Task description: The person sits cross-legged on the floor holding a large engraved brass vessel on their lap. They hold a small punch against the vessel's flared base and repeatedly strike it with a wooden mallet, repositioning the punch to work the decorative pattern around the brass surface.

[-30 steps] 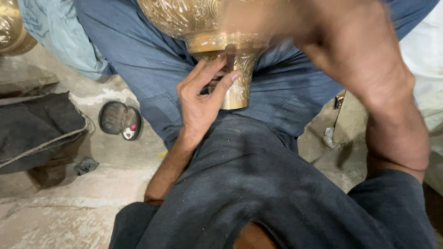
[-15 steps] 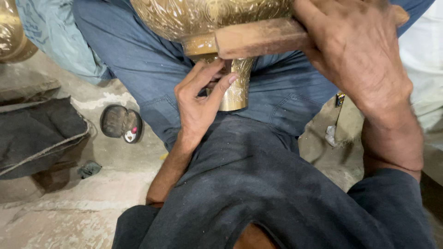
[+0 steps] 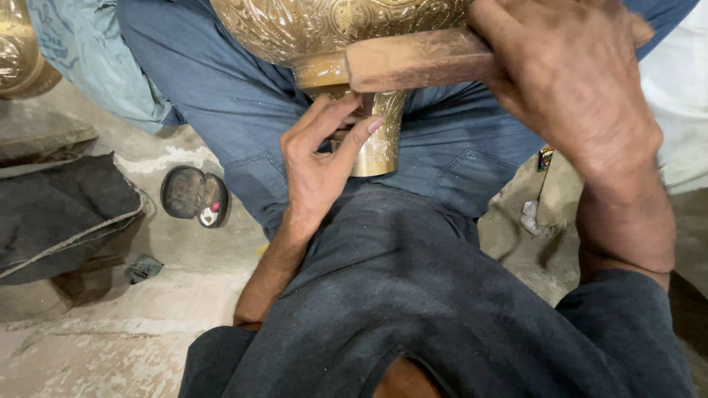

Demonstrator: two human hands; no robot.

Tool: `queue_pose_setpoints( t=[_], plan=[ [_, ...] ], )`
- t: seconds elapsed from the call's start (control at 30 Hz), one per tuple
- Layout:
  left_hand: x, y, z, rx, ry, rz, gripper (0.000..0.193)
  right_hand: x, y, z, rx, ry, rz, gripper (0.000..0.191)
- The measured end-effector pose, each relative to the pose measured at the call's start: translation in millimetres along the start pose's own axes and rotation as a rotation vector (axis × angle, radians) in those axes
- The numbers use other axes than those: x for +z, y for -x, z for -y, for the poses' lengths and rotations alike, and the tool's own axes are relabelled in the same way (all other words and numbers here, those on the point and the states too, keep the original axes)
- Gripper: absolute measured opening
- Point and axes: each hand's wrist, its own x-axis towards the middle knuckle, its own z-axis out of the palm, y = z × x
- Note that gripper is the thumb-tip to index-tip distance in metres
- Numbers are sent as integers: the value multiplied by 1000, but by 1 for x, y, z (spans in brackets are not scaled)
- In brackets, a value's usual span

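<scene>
Across the person's lap, against the dark trousers (image 3: 442, 309), stands a brass vase (image 3: 324, 29) covered in raised pattern; its narrow foot (image 3: 380, 144) points down toward the knees; the left hand (image 3: 324, 162) wraps loosely round that foot, thumb and fingers steadying it; the right hand (image 3: 568, 81) is clenched on a wooden mallet (image 3: 413, 59) whose head rests on the neck just above the foot; the pattern looks finished, so what seems left is truing this joint.
</scene>
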Motion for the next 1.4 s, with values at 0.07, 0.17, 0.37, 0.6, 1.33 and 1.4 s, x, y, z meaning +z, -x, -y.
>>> queue_pose_setpoints(
  t=[0.07, 0.17, 0.37, 0.6, 1.33, 1.4],
  plan=[
    [0, 0, -3, 0, -17, 1, 33, -1, -2, 1, 108, -237, -22, 42],
    [-2, 2, -6, -34, -43, 2, 33, -2, -4, 2, 487, -839, 130, 16],
    [-6, 1, -3, 19, -64, 16, 32, -5, -6, 1, 15, -73, 101, 29],
    [-4, 0, -6, -10, -27, 34, 36, -7, -6, 1, 375, -534, 97, 24],
    [-11, -1, -1, 46, -36, 68, 33, 13, 15, -5, 313, -454, 90, 35],
    [-13, -3, -4, 57, -23, 80, 32, 17, 18, -4, 302, -455, 72, 31]
  ],
)
